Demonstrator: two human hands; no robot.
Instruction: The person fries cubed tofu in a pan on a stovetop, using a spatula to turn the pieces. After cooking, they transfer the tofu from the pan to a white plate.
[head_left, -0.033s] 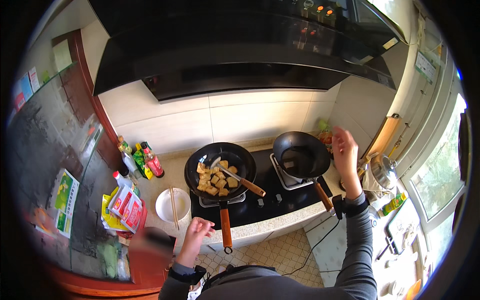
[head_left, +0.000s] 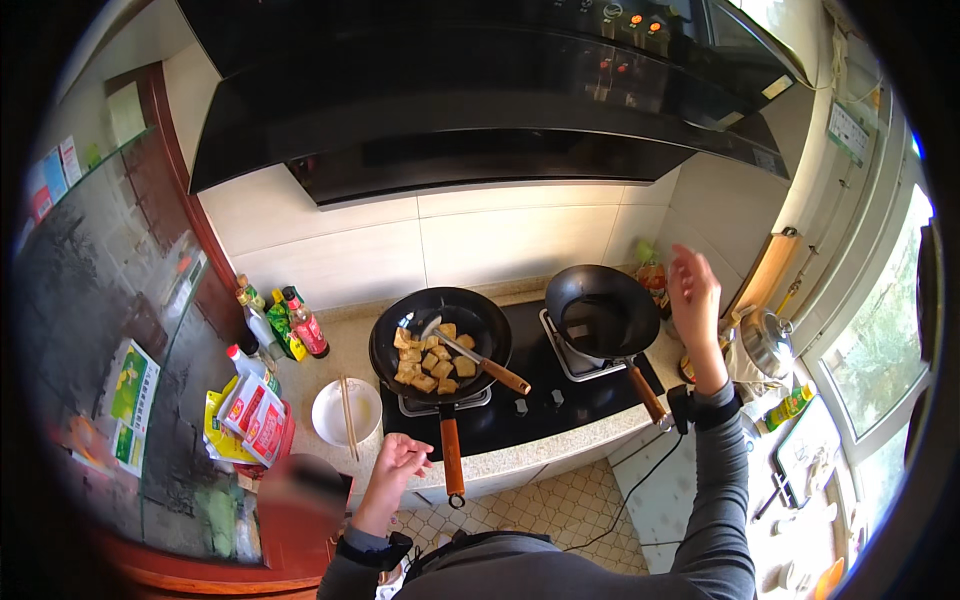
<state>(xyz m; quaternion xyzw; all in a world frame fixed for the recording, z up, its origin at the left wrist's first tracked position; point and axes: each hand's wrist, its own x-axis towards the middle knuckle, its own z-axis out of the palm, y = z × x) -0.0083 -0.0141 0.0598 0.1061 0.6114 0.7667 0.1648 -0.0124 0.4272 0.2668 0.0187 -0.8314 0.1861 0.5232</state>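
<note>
On the left burner sits a dark frying pan (head_left: 395, 325) with browned, tofu-like cubes (head_left: 443, 368) in it. A spatula with a wooden handle (head_left: 507, 376) rests among the cubes and over the pan's right rim. My left hand (head_left: 392, 472), fingers loosely bent and apart, is beside the pan's wooden handle (head_left: 452, 455) without gripping it. A black wok (head_left: 625, 315) stands on the right burner, its handle (head_left: 646, 393) pointing toward me. Raised to the right of this wok, my right hand (head_left: 694, 295) is empty, its fingers loosely spread.
A white bowl (head_left: 330, 418) with chopsticks (head_left: 350, 425) across it stands left of the stove (head_left: 540, 430). Bottles (head_left: 306, 322) and seasoning packets (head_left: 252, 415) crowd the left counter. The range hood (head_left: 480, 150) hangs overhead. A metal pot (head_left: 768, 342) is at the right.
My right hand has lifted very slightly, its fingers a little more upright. My left hand, the pan, the spatula and the wok look the same.
</note>
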